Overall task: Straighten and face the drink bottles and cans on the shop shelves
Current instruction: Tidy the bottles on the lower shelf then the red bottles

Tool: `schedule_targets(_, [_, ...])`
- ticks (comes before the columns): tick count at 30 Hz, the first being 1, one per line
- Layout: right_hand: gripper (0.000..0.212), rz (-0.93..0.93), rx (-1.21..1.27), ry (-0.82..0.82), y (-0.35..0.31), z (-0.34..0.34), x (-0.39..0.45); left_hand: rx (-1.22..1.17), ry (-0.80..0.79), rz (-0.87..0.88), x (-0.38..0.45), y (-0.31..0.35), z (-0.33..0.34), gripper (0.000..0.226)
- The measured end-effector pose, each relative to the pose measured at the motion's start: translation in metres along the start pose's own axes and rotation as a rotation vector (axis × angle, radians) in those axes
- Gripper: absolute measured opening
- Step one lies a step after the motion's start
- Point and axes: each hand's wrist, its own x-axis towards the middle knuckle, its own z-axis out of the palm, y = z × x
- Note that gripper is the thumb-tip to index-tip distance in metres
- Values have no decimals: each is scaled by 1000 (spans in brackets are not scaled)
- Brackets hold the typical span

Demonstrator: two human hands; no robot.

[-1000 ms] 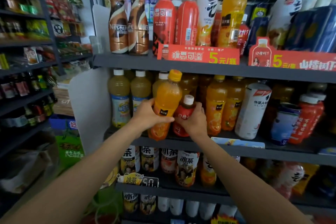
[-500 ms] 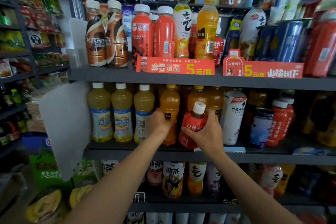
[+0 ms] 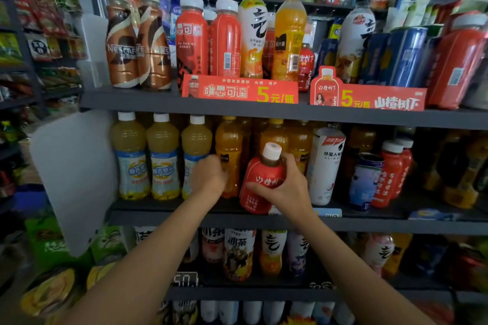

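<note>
1. Red-labelled and white-capped, a small bottle (image 3: 261, 182) is sitting in the right grip (image 3: 284, 187), whose fingers are wrapping round its shoulder and body while the thumb is lying across the front label.
2. That small bottle is tilting a little and is sitting at the front edge of the middle shelf (image 3: 369, 224); whether its base is touching the shelf I cannot tell.
3. Just left of the right grip, the left grip (image 3: 211, 179) is curling against the lower part of an orange juice bottle (image 3: 229, 155) standing upright on the same shelf; the fingers are hidden behind the knuckles, so I cannot tell how firmly it is holding.
4. Left of the left grip, three pale yellow bottles (image 3: 162, 155) with white caps and blue-and-white labels are standing in a row, labels facing forward.
5. Just right of the right grip, a tall white bottle (image 3: 327, 166) is leaning slightly, and beyond it a blue-and-white can (image 3: 365, 182) and red bottles with white caps (image 3: 390, 174) are standing.
6. Behind the red small bottle, more orange juice bottles are lining up toward the back.
7. Above both grips, the upper shelf (image 3: 132, 99) is carrying brown coffee bottles (image 3: 137, 42), red bottles and red price strips (image 3: 240, 88).
</note>
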Motion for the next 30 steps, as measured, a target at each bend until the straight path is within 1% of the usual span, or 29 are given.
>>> schedule_targets(1, [72,-20,33,-10,-5,-2,0,-42,75,61,-10,-3,-6,18])
schedule_targets(2, [72,-48,59,-13,-11,-2,0,-124,153,163,-19,-6,-12,18])
schedule_targets(4, [73,-134,83,2,-25,1,-3,-314,276,428,-36,-8,-26,21])
schedule_targets(5, [74,-185,89,23,-33,4,-5,-377,310,536,-42,-5,-34,25])
schedule_targets(6, [74,-234,101,52,-42,5,-7,-424,331,608,-45,-2,-43,31])
schedule_targets(8, [70,-305,148,110,-63,4,-8,-506,358,670,-49,10,-62,35])
schedule_targets(10, [69,-360,185,171,-85,-5,-1,-576,367,697,-52,24,-83,33])
schedule_targets(12, [71,-378,216,234,-109,-18,14,-597,342,713,-50,36,-101,34])
schedule_targets(14, [69,-369,250,322,-132,-30,31,-543,284,719,-46,48,-116,42])
schedule_targets(16, [68,-364,274,414,-148,-37,47,-460,208,732,-40,59,-125,59])
schedule_targets(17, [68,-367,267,434,-153,-38,52,-434,185,735,-38,66,-129,66])
schedule_targets(19, [70,-383,209,418,-156,-34,58,-436,171,685,-32,79,-136,72])
schedule_targets(22, [74,-391,204,334,-155,-31,67,-462,198,633,-20,94,-145,73])
schedule_targets(25, [73,-429,155,321,-165,-51,87,-476,199,591,-6,119,-153,73])
schedule_targets(27, [71,-475,50,358,-175,-72,103,-509,128,571,10,142,-159,70])
schedule_targets(28, [70,-470,-5,375,-178,-83,112,-505,75,578,20,153,-163,68])
schedule_targets(30, [71,-420,-111,415,-178,-111,137,-396,9,609,40,174,-169,65])
